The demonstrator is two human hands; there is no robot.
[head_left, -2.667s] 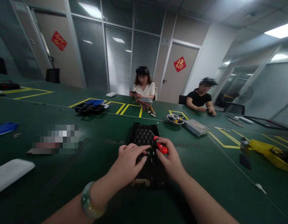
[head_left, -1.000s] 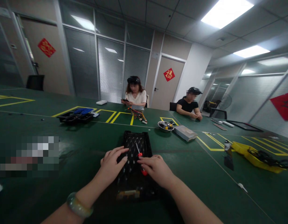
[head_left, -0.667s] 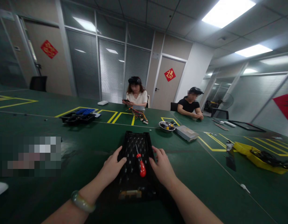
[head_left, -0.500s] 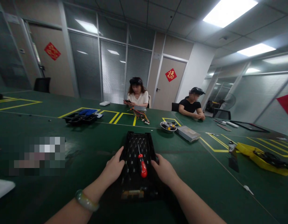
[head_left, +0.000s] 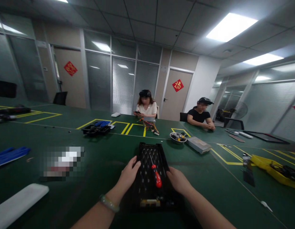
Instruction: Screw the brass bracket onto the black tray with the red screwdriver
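Note:
A black open tray-like casing [head_left: 145,178] with a patterned inner floor lies before me on the green table. My left hand [head_left: 128,173] grips its left edge, thumb at the rim. On the opposite edge, my right hand [head_left: 179,180] is closed around the side, its fingers partly hidden. Inside the casing rests a screwdriver [head_left: 156,176] with a red and black handle, its shaft pointing away from me. At the casing's near end a yellowish part [head_left: 149,203] shows; its kind is unclear.
Beyond the casing stand a metal bowl [head_left: 178,138] of small parts and a grey box [head_left: 198,145]. A black tray [head_left: 97,128], blue gloves [head_left: 11,156] and a white long object [head_left: 20,203] are leftward. A yellow tray [head_left: 276,170] holds cables. Two people sit across the table.
My view has swung left and tilted up, so the scene appears shifted right and down. Both hands still hold the casing, and the screwdriver stays inside it.

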